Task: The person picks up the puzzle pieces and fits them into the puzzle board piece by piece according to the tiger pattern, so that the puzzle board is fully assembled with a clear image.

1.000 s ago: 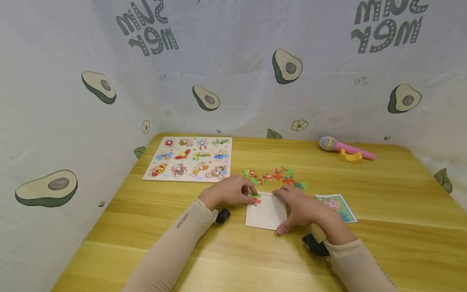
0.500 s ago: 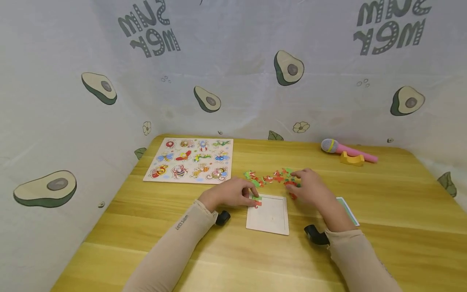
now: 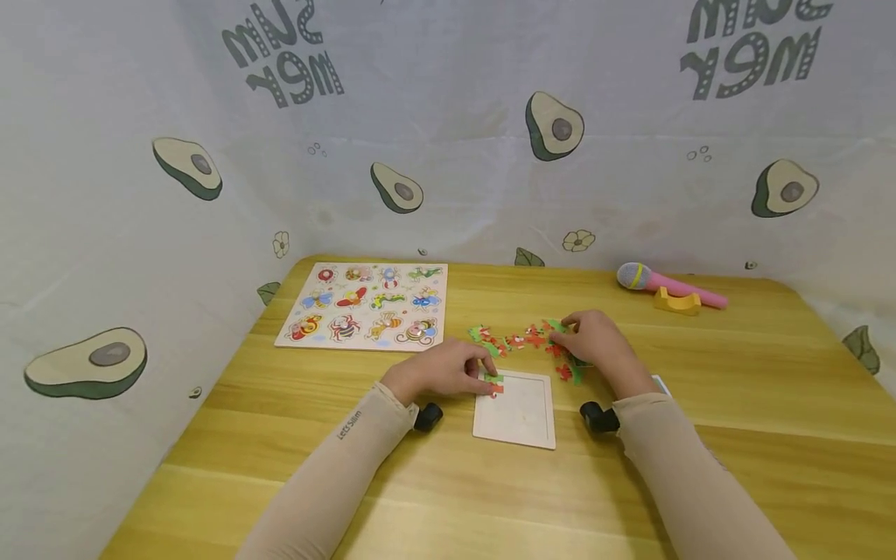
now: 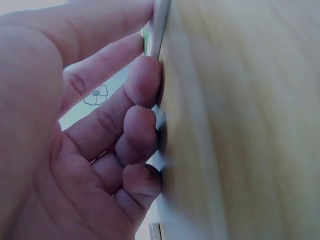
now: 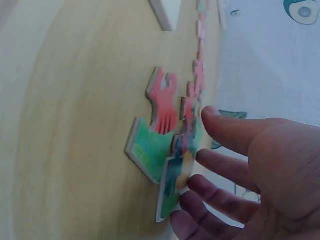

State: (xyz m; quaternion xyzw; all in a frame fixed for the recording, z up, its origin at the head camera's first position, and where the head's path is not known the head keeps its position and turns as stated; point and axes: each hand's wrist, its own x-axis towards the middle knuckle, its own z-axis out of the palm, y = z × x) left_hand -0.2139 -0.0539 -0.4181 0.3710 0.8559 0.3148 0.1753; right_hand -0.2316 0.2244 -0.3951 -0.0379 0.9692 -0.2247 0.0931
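Note:
My left hand [image 3: 444, 369] holds a green-and-red jigsaw piece [image 3: 496, 381] between thumb and index finger, in the back left corner of the pale wooden puzzle tray [image 3: 516, 416]. In the left wrist view its other fingers [image 4: 142, 127] are bent against the tabletop. Behind the tray lie several loose jigsaw pieces [image 3: 535, 336], red and green. Over their right end reaches my right hand [image 3: 595, 344]. In the right wrist view its fingers are loosely spread, touching a blue-green piece [image 5: 170, 190] beside a red-and-green piece [image 5: 162, 107].
An insect peg puzzle board [image 3: 364, 307] lies at the back left. A pink toy microphone [image 3: 682, 292] and a yellow arched block [image 3: 677, 302] are at the back right. My right forearm mostly covers a picture card [image 3: 661, 384]. A printed curtain [image 3: 462, 93] surrounds the table.
My right hand has left the tray's right edge and moved back to the loose pieces, shifting some of them. The left hand stays at the tray corner.

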